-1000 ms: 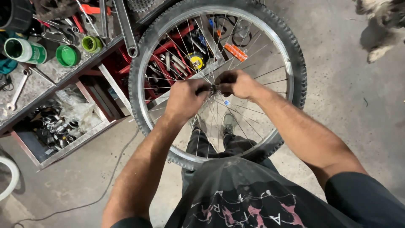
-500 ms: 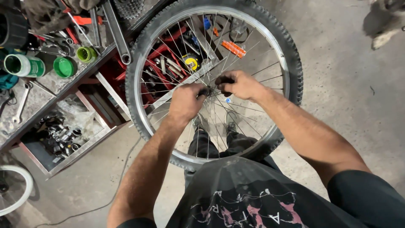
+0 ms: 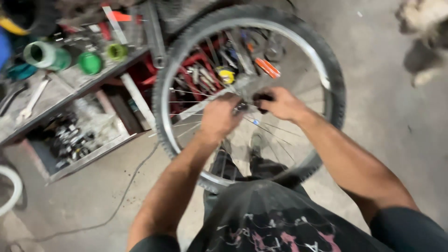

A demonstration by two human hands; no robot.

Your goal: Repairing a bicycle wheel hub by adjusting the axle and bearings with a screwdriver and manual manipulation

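The bicycle wheel [image 3: 326, 88] stands upright on the concrete floor [image 3: 387, 140] in front of the person's legs, tyre on the rim, spokes running in to the hub [image 3: 245, 106] at the middle. Both hands meet at that hub. The left hand [image 3: 219, 116] is curled closed over the near end of the hub, knuckles up, fingers hidden behind it. The right hand [image 3: 280, 103] is closed round a small dark part [image 3: 261, 98] at the hub's other end; motion blur hides what kind of part it is.

Against the frame half a second ago, the hands hold the same grip at the hub, but the view has swung: the wheel now sits higher and further right in the picture, and the whole frame is blurred.

Behind the wheel's left edge, touching or just beside the tyre, is a low tabletop [image 3: 70, 88] with green cups [image 3: 91, 63], a spanner [image 3: 30, 105] and loose tools. Under it, a tray of small dark metal parts [image 3: 70, 140] rests on the floor. A red tool rack [image 3: 196, 70] shows through the spokes. A thin cable [image 3: 126, 191] trails over the floor to the left.

To the right of the wheel the floor lies open up to a dog [image 3: 424, 37] at the top right corner, well apart from the hands.
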